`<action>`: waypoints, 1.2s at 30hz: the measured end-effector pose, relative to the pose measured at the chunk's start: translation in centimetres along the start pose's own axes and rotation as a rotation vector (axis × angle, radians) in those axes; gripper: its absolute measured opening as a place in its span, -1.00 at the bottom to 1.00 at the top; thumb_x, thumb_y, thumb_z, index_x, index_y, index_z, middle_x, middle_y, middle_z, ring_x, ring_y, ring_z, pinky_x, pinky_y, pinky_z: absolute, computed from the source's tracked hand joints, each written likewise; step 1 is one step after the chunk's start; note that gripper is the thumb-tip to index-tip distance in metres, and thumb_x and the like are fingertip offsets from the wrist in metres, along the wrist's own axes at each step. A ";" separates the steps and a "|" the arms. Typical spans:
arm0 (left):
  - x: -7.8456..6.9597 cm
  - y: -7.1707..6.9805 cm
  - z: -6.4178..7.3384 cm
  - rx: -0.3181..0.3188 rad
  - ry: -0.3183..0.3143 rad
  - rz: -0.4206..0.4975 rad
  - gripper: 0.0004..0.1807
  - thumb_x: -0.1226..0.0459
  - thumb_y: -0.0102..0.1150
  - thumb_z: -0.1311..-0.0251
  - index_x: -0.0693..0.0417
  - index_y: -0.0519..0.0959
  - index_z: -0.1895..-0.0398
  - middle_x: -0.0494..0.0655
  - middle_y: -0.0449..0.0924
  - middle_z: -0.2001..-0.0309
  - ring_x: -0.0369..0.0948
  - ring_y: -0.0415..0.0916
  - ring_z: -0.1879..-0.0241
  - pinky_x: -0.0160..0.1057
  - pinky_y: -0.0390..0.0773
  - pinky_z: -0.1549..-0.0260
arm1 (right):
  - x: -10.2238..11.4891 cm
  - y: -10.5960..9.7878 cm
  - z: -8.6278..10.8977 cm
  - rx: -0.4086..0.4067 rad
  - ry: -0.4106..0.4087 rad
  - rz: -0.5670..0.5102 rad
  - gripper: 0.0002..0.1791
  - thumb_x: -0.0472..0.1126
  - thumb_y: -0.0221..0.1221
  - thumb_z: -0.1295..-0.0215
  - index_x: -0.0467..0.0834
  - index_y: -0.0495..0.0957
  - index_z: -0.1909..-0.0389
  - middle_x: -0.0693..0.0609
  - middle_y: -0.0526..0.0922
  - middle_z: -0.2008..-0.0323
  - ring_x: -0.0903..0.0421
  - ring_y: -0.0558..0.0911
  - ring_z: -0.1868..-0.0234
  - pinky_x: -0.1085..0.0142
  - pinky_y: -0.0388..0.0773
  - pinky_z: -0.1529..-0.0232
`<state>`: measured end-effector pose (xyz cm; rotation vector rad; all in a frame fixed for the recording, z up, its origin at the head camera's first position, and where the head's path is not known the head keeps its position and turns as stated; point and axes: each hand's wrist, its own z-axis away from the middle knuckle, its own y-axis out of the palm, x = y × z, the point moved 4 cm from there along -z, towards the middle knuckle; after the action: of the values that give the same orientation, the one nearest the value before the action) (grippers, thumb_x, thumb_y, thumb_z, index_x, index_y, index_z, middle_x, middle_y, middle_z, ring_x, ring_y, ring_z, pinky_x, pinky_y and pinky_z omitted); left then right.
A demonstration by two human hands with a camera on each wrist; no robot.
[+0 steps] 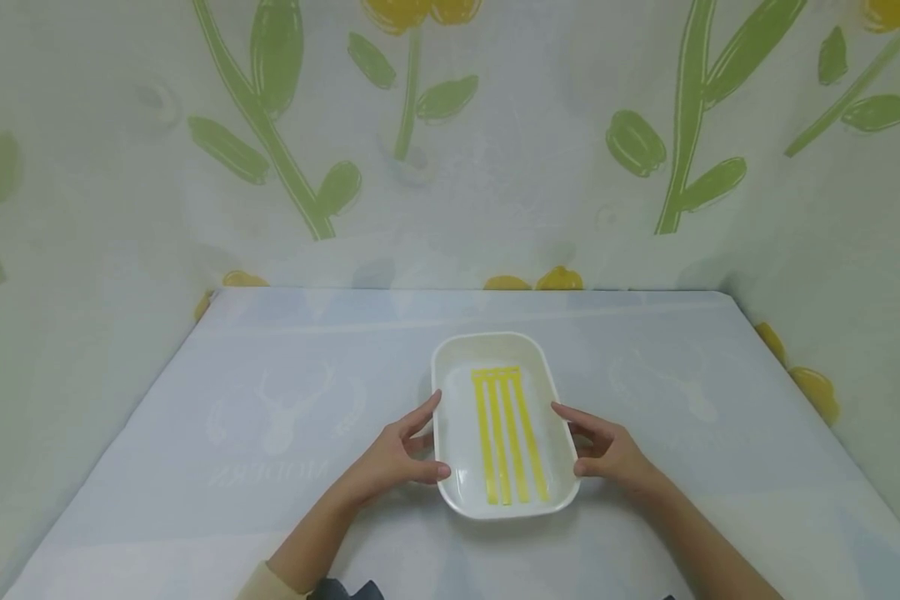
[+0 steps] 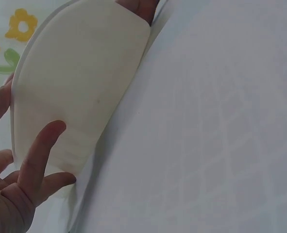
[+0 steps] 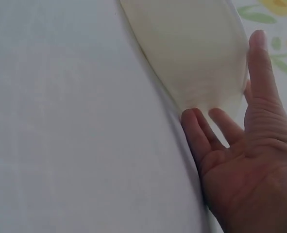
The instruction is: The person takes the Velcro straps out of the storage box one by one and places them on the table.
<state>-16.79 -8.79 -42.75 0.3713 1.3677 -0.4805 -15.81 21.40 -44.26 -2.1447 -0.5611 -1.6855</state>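
A white rectangular dish point(image 1: 459, 425) with rounded corners is in the middle of the head view, slightly tilted. Inside its floor run several narrow yellow strips point(image 1: 501, 417), side by side and joined at the far end. My left hand point(image 1: 399, 454) grips the left side, thumb at the rim and fingers spread along the wall. On the opposite side my right hand point(image 1: 617, 454) holds the dish the same way. Both wrist views show the plain outer surface of the dish point(image 2: 80, 68), with fingertips of the left hand point(image 2: 29, 174) and right hand point(image 3: 250, 150) against it.
The dish is over a table with a pale cloth point(image 1: 285, 500) printed with faint deer heads and lettering. Behind it and at both sides stand pale walls point(image 1: 495, 167) with green stems and yellow flowers. The table's back edge meets the rear wall.
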 end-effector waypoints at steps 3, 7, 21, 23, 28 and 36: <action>-0.1 -0.2 -0.1 -0.008 0.002 -0.033 0.08 0.32 0.46 0.10 -0.11 0.03 -0.49 -0.01 -0.08 -0.50 0.18 0.14 -0.35 -0.09 0.58 0.05 | -0.1 0.1 0.0 0.016 -0.073 -0.010 -0.24 -0.24 0.30 -0.16 -0.29 0.20 -0.36 0.14 0.44 -0.25 0.18 0.56 -0.07 0.30 0.60 0.08; -0.2 -0.7 -0.2 -0.006 -0.011 -0.067 0.06 0.30 0.48 0.12 -0.15 0.07 -0.47 -0.06 -0.01 -0.48 0.09 0.24 -0.32 -0.14 0.57 0.04 | -0.3 0.0 0.0 -0.002 -0.098 -0.001 -0.21 -0.20 0.31 -0.15 -0.33 0.19 -0.35 0.12 0.43 -0.26 0.19 0.55 -0.09 0.31 0.58 0.04; -3.5 -3.4 -1.1 0.071 -0.045 -0.206 -0.12 0.27 0.41 0.02 0.10 0.21 -0.41 0.16 0.37 -0.27 -0.02 0.53 -0.09 -0.10 0.63 0.15 | -0.3 0.1 0.2 -0.034 -0.102 0.031 -0.20 -0.15 0.31 -0.15 -0.36 0.19 -0.34 0.09 0.43 -0.25 0.21 0.53 -0.09 0.32 0.58 0.03; -4.3 -4.0 -1.2 0.059 -0.064 -0.256 -0.14 0.26 0.40 0.01 0.11 0.22 -0.40 0.19 0.44 -0.19 -0.05 0.60 0.01 -0.11 0.64 0.17 | -0.3 0.2 0.1 -0.035 -0.097 0.031 -0.19 -0.13 0.31 -0.14 -0.36 0.19 -0.34 0.09 0.44 -0.24 0.21 0.53 -0.08 0.32 0.58 0.03; -6.6 -5.0 -2.0 0.034 -0.073 -0.354 -0.18 0.24 0.40 -0.01 0.11 0.26 -0.37 0.18 0.56 -0.04 -0.03 0.65 0.17 -0.10 0.65 0.22 | -0.3 0.3 0.0 -0.032 -0.086 0.017 -0.18 -0.13 0.32 -0.13 -0.35 0.20 -0.34 0.09 0.45 -0.23 0.20 0.54 -0.07 0.32 0.58 0.02; -9.1 -4.4 -5.4 0.093 -0.107 -0.403 -0.26 0.27 0.37 -0.04 0.09 0.32 -0.34 0.03 0.64 0.16 -0.11 0.62 0.18 -0.12 0.66 0.24 | -0.3 0.0 0.1 -0.041 -0.100 0.050 -0.20 -0.16 0.32 -0.14 -0.36 0.20 -0.33 0.14 0.42 -0.26 0.24 0.51 -0.09 0.35 0.56 0.00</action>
<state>-24.79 -8.71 -34.60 0.1399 1.3207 -0.8863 -15.80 21.38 -44.62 -2.2627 -0.5007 -1.5835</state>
